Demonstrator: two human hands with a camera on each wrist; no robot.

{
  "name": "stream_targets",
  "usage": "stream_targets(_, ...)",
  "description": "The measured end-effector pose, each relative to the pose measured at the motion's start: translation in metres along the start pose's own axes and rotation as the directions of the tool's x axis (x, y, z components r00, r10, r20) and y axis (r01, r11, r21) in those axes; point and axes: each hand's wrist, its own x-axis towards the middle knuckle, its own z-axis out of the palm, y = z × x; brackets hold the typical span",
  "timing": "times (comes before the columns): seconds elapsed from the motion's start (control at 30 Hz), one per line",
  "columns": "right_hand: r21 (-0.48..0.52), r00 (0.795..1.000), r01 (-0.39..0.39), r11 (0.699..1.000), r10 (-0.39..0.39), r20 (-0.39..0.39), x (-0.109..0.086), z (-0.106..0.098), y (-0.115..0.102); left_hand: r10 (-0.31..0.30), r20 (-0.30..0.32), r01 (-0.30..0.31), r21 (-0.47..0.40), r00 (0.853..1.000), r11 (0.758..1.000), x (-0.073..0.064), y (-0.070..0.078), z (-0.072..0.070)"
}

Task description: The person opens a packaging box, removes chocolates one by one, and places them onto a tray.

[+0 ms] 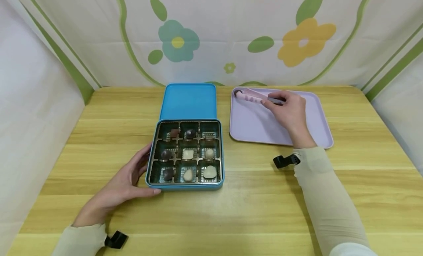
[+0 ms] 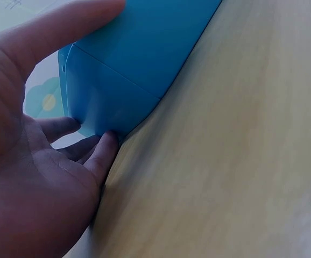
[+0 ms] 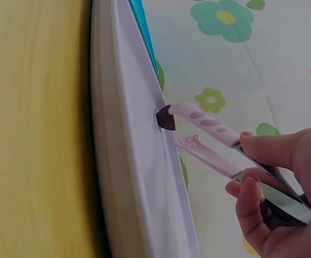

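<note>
In the head view, my left hand [image 1: 117, 186] holds the front left corner of an open blue tin [image 1: 195, 187], thumb along its front wall and fingers against its left side. Several dark, brown and white chocolates lie in the tin's divided insert. My right hand [image 1: 290, 111] pinches pink-tipped metal tongs [image 1: 249, 98] over a lilac tray [image 1: 254, 125]. A dark chocolate [image 3: 166, 117] sits at the tray's far left corner, by the tongs' tips. In the right wrist view the tong arms stand apart, and one tip overlaps the chocolate's edge.
The tin's blue lid [image 1: 189, 101] lies behind it, up against its back edge. A wooden table [image 1: 251, 212] carries everything. A flowered cloth [image 1: 218, 35] hangs along the table's far edge, with white cloth at both sides.
</note>
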Motion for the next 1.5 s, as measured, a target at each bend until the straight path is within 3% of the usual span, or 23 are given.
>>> stream_targets(0.4, 0.006, 0.999, 0.023, 1.0, -0.023, 0.031, 0.002, 0.012, 0.001, 0.002, 0.004, -0.002, 0.001, 1.0, 1.0, -0.002, 0.0, 0.001)
stream_targets(0.9, -0.043, 1.0, -0.011, 0.999, 0.012, 0.028, 0.001, -0.007, 0.002, -0.004, 0.009, 0.004, 0.001, 1.0, 1.0, 0.001, -0.001, 0.0)
stream_targets(1.1, 0.006, 1.0, -0.027, 1.0, 0.027, -0.001, 0.0, -0.023, -0.007, -0.011, 0.007, 0.011, 0.005, 1.0, 1.0, 0.002, -0.002, -0.002)
stream_targets(1.3, 0.121, 0.995, -0.004, 0.993, -0.007, 0.095, -0.006, -0.033, -0.019, -0.003, 0.012, 0.003, 0.006, 1.0, 1.0, 0.004, -0.005, -0.003)
stream_targets(1.5, 0.203, 0.968, 0.055, 0.978, -0.102, 0.228, -0.017, -0.039, -0.027, 0.01, 0.016, -0.01, 0.001, 1.0, 1.0, 0.008, -0.007, -0.002)
